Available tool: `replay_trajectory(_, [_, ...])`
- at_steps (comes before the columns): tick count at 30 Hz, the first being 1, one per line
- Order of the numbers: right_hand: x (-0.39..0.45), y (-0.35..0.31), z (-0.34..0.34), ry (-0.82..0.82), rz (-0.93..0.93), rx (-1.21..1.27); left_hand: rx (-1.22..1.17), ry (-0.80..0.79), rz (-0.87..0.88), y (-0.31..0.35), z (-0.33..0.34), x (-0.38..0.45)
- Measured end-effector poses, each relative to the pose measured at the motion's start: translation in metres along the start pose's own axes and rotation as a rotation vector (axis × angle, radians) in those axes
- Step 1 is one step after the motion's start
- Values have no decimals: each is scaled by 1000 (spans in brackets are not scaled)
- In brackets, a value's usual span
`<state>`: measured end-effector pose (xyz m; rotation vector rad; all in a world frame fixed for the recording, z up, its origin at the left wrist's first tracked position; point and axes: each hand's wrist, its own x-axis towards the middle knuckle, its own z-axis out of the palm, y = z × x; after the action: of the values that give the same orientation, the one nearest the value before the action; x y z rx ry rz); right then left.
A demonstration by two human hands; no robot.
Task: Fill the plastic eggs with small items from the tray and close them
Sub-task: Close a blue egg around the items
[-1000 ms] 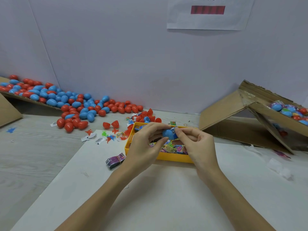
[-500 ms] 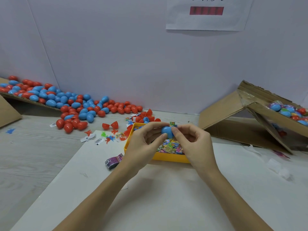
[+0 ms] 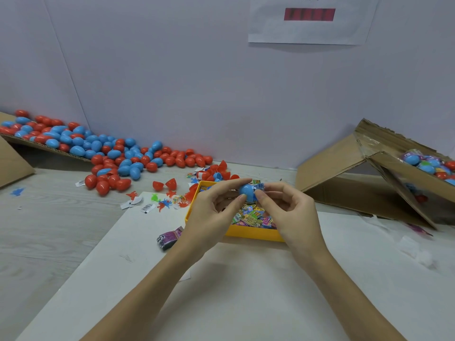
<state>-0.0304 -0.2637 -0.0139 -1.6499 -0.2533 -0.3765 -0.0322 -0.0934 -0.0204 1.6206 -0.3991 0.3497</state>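
A blue plastic egg (image 3: pixel 247 191) is held just above the yellow tray (image 3: pixel 248 234). My left hand (image 3: pixel 209 215) pinches it between thumb and fingers from the left. My right hand (image 3: pixel 290 212) pinches its right side, where a small printed packet (image 3: pixel 258 186) sticks out at the top. The tray holds several colourful small packets (image 3: pixel 253 215). Whether the egg's halves are fully joined is hidden by my fingers.
A heap of red and blue eggs (image 3: pixel 98 153) spills from a cardboard sheet at the back left. Open red halves (image 3: pixel 164 185) and small toys lie near the tray. A purple packet (image 3: pixel 170 238) lies left of it. A cardboard box (image 3: pixel 384 173) with filled eggs stands at right.
Both hands have lifted the blue egg slightly and shifted it a little to the right over the tray; the fingers have regripped around it.
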Motion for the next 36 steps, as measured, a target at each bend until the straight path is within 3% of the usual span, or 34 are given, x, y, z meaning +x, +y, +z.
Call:
replay_trajectory(16, [-4, -9, 3, 14, 21, 1, -12, 27, 28, 2, 0, -2])
replay_trajectory(20, [-7, -12, 6, -10, 180, 169, 48, 51, 106, 4, 6, -5])
replay_trajectory(23, [-11, -18, 13, -52, 422, 501, 236, 43, 251, 3, 6, -5])
replay_trajectory(26, [-11, -24, 14, -113, 559, 697, 280, 37, 288, 4, 4, -3])
replay_trajectory(36, [-14, -32, 16, -117, 694, 827, 332, 55, 388, 1, 1, -1])
